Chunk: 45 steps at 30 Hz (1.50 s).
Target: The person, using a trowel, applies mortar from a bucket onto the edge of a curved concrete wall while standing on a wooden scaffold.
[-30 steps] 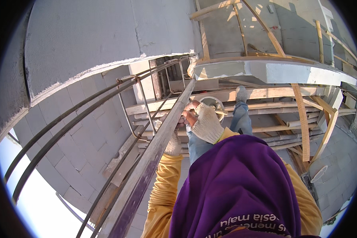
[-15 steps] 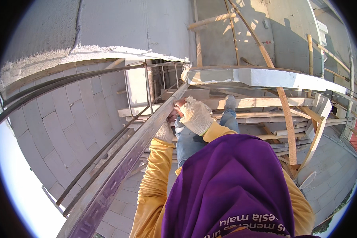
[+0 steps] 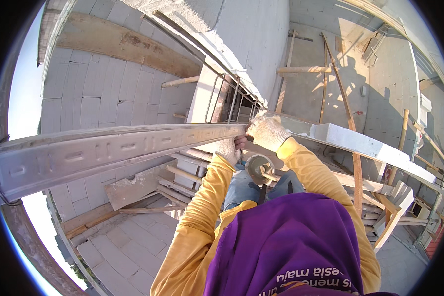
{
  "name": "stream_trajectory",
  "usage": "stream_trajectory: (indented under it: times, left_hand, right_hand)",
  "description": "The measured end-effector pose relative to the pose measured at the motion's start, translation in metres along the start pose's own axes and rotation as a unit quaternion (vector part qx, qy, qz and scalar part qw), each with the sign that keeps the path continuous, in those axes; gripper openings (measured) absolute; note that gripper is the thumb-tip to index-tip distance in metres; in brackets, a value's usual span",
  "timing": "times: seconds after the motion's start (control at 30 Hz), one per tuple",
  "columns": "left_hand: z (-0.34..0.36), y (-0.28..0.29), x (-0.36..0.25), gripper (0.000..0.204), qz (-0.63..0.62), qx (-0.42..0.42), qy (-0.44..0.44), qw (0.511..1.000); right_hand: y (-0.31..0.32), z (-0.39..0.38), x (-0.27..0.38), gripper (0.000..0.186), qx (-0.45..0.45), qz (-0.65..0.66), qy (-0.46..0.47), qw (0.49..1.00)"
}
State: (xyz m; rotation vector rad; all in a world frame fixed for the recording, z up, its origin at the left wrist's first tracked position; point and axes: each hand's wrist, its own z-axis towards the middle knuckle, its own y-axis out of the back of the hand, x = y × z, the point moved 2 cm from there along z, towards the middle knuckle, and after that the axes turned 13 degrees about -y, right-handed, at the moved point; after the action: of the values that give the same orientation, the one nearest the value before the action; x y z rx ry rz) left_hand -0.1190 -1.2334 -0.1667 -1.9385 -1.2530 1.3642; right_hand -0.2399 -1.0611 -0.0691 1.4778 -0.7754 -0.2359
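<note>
A long slotted metal channel (image 3: 108,148) slants across the left half, its near end between my hands. My left hand (image 3: 227,149), in a whitish knit glove with bare fingertips, is closed around the underside of that end. My right hand (image 3: 268,132), gloved the same way, has its fingers bent against the tip of the channel, beside the corner of a wall ledge. Its fingertips are partly hidden. Below both hands, at my lap, a round grey object (image 3: 258,168) with a pale stick across it sits above my jeans (image 3: 241,187).
A thin rebar cage (image 3: 236,101) rises just beyond the hands. The white-topped wall ledge (image 3: 355,140) runs to the right. Bamboo poles (image 3: 306,69) and a wooden batten (image 3: 357,172) stand around. Light block walls (image 3: 103,96) drop away on the left, with a loose board (image 3: 135,186) below.
The channel has swung from a steep slant to nearly level across the left. My view has turned with it, and the round grey object at my lap has come into sight.
</note>
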Motion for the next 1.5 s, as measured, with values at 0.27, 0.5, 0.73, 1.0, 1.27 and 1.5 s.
stream_trajectory:
  times: [0.27, 0.5, 0.73, 1.0, 1.27, 1.5]
  left_hand:
    - [-0.002, -0.034, -0.004, 0.023, 0.268, -0.207, -0.07, 0.938]
    - [-0.002, -0.02, 0.007, 0.023, 0.17, -0.214, -0.042, 0.961]
    - [-0.028, -0.078, 0.006, 0.031, 0.351, -0.261, -0.07, 0.896]
    - [-0.103, -0.21, -0.028, 0.049, 0.657, -0.235, -0.457, 0.552]
    - [-0.096, -0.225, -0.045, 0.036, 0.709, -0.226, -0.429, 0.513]
    - [-0.099, -0.215, -0.041, 0.03, 0.686, -0.236, -0.459, 0.513]
  right_hand:
    - [0.004, -0.064, -0.014, 0.024, -0.106, 0.165, -0.17, 0.966]
    - [-0.013, -0.186, -0.056, 0.021, -0.131, 0.206, -0.302, 0.922]
    - [-0.005, -0.278, -0.086, 0.011, -0.134, 0.23, -0.409, 0.873]
    - [-0.003, -0.302, -0.105, 0.008, -0.151, 0.239, -0.429, 0.858]
    - [0.006, -0.283, -0.105, 0.018, -0.151, 0.224, -0.411, 0.871]
    - [-0.002, -0.282, -0.093, 0.016, -0.15, 0.209, -0.408, 0.876]
